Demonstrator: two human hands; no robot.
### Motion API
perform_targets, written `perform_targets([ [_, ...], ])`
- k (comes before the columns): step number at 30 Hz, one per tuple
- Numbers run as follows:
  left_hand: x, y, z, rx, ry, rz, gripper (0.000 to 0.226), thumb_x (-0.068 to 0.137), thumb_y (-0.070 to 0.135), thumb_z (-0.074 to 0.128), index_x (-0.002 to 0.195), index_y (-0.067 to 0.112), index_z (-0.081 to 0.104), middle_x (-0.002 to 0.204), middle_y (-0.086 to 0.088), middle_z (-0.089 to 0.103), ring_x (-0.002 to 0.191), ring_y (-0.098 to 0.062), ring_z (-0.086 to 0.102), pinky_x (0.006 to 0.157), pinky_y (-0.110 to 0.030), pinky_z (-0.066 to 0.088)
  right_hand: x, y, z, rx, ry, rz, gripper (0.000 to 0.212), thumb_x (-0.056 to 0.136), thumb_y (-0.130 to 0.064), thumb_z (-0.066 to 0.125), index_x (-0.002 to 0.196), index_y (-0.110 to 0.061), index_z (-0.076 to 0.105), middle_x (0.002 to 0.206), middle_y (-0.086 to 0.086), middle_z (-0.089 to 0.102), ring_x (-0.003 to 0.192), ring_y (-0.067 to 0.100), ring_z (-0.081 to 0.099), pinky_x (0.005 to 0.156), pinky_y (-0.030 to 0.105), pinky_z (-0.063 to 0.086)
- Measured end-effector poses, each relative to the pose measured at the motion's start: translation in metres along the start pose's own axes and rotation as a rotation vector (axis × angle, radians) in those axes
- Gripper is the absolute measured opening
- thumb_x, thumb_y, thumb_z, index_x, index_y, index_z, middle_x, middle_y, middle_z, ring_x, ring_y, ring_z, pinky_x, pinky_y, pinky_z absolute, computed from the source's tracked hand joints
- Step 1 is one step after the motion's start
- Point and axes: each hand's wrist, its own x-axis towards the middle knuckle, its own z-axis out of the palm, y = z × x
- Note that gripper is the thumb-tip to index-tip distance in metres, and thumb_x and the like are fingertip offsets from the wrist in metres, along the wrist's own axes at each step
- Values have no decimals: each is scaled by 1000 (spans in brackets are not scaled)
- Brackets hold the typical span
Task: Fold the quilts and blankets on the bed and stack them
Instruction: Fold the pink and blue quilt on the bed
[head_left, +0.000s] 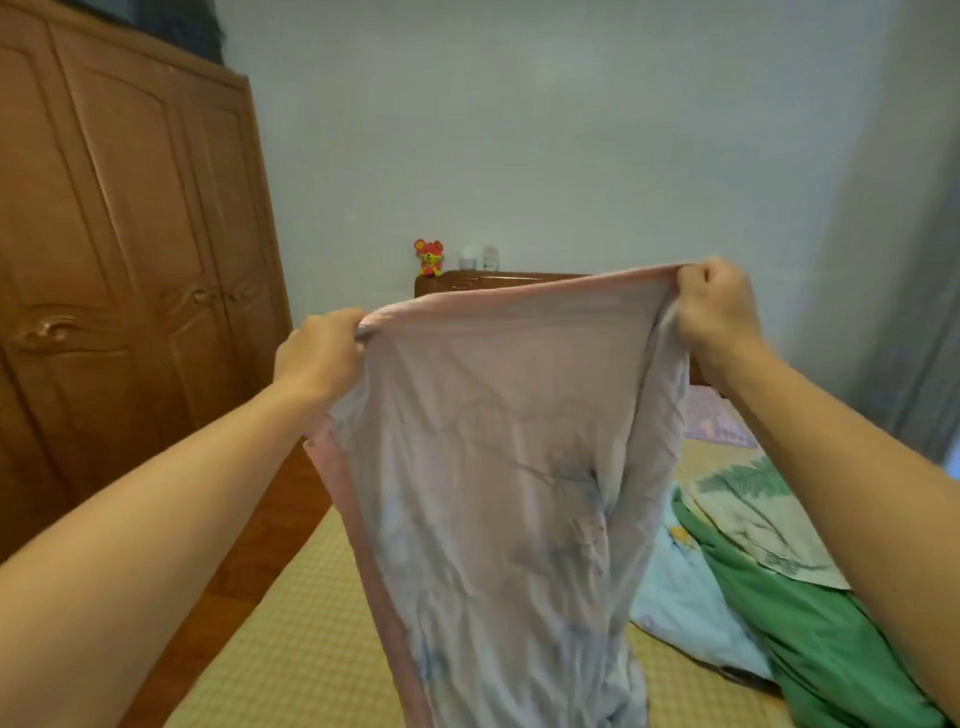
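Note:
A pale pink quilt (509, 467) with a faint blue print hangs lengthwise in front of me, its lower end reaching down to the bed. My left hand (322, 353) pinches its top left corner. My right hand (717, 317) grips the top right corner in a fist, and the top edge is stretched between them. On the bed to the right lie a green blanket (810, 634), a light blue quilt (680, 603) and a cream blanket with a green leaf print (753, 509), all unfolded and overlapping.
The bed has a yellow woven mat (291, 644) and a wooden headboard (467, 283) carrying a red toy mouse (429, 257) and two small jars. A pink pillow (711, 421) lies by the headboard. A brown wardrobe (119, 249) stands left, across a strip of wooden floor.

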Motion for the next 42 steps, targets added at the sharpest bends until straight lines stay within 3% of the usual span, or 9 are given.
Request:
perform_targets([
  [2,9,21,-1,-141,67,-60,17,96,13,43,94,18,59,94,-15,64,85,-40,59,68,-43,45,1,-47,-9,19,54,-214,21,99,-16,38,79,-13,45,73,1,43,65,16,37,61,33,30],
  [6,4,48,2,-519,49,-177,36,87,4,41,113,12,66,112,-12,68,105,-36,61,82,-40,49,-50,-48,4,-308,-405,-414,23,104,-26,41,81,-22,41,73,0,52,71,26,49,65,38,36],
  [12,-113,103,41,-864,-670,185,63,88,46,66,146,50,40,129,19,61,116,3,59,103,-26,47,-123,13,22,-261,-700,-355,25,104,-27,45,79,-27,41,73,-8,48,73,20,48,63,35,25],
  [18,-173,108,75,-730,-1045,258,8,96,38,63,95,32,68,77,11,63,65,-2,51,59,-14,40,-158,68,39,-304,-771,-167,27,98,-27,54,73,-26,45,72,-4,54,75,23,53,67,39,38],
  [25,-162,45,98,-267,-452,244,14,88,27,49,78,24,59,72,6,63,71,-18,59,61,-38,47,-211,133,21,-140,-1340,16,36,79,-54,77,92,-24,64,85,-5,66,80,12,63,75,32,51],
  [31,-150,-49,98,-20,-52,-133,18,99,21,42,99,23,61,98,-8,65,91,-37,60,72,-43,48,-261,208,-5,-811,-1800,380,45,79,-49,74,104,-16,58,104,-2,63,89,15,56,69,23,47],
  [34,-167,-97,105,104,-165,-342,24,100,23,39,108,21,62,109,-18,63,100,-46,58,78,-47,44,-246,244,-14,-1100,-1618,310,24,85,-30,70,100,-12,66,104,2,69,84,19,60,74,31,53],
  [39,-215,-115,126,90,-252,-444,20,100,19,42,108,23,59,107,-22,65,98,-47,59,76,-45,45,-225,250,-27,-619,-179,256,16,87,-1,46,97,-11,52,78,13,54,72,33,47,62,41,39],
  [42,-257,-118,138,133,-279,-273,7,97,16,46,97,19,52,95,-17,62,88,-44,60,67,-42,41,-269,239,-30,-502,-202,87,21,91,-8,54,111,-12,52,83,16,63,72,39,55,62,42,36],
])
